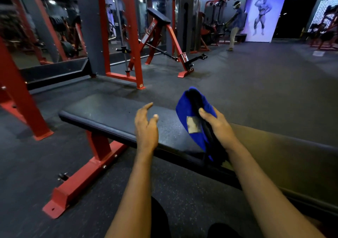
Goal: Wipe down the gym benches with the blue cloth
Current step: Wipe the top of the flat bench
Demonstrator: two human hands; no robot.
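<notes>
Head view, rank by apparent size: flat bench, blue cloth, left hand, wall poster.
1. flat bench: largest by far.
2. wall poster and blue cloth: about alike, so not ranked. The poster is far from the camera and the cloth is near.
3. left hand: smallest.

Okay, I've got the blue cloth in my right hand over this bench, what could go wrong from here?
The blue cloth is bunched in your right hand, so a pass may clean only a narrow strip of the bench pad. Your left hand hovers open over the pad and could get in the cloth's way. The red foot juts out near your legs: a possible trip.
</notes>
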